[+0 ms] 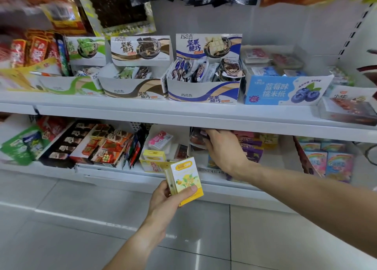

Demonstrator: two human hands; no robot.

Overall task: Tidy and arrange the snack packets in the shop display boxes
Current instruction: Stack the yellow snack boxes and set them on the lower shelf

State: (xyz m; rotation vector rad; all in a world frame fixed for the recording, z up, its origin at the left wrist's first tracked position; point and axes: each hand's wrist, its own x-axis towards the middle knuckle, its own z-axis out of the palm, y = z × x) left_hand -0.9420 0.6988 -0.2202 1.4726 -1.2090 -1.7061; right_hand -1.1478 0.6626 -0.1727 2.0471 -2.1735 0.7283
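My left hand (165,200) grips a small yellow carton (184,180) with a citrus picture, held upright in front of the lower shelf. Behind it stands an open yellow display box (152,163) with a matching carton (154,155) inside. My right hand (222,149) reaches deep under the upper shelf board, fingers closed around a dark red packet (196,138) at the back of the lower shelf. Part of that packet is hidden by the shelf edge and my fingers.
The upper shelf (183,112) carries chocolate display boxes in green (77,86), brown (134,90) and blue (204,94), plus a blueberry box (283,92). The lower shelf holds purple boxes (252,149), rainbow cartons (330,163), a pink packet (160,140) and trays of small bars (81,141). Tiled floor lies below.
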